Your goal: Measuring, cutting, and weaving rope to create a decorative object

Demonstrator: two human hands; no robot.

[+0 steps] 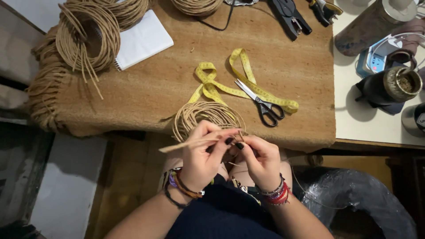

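My left hand [201,156] and my right hand [260,160] meet over my lap at the near edge of the table. Both pinch a tan cord [183,144] whose stiff end sticks out to the left of my left hand. The cord runs from a small coil of tan cord [204,113] lying on the table edge just above my fingers. Beaded bracelets circle both wrists. What my right fingertips grip beyond the cord is hidden.
A brown woven mat [150,84] covers the table. On it lie a yellow tape measure [241,73], black-handled scissors [261,104], a white notebook [141,40], larger cord coils [88,37] and black pliers [290,17]. Dark pots [389,86] stand at the right.
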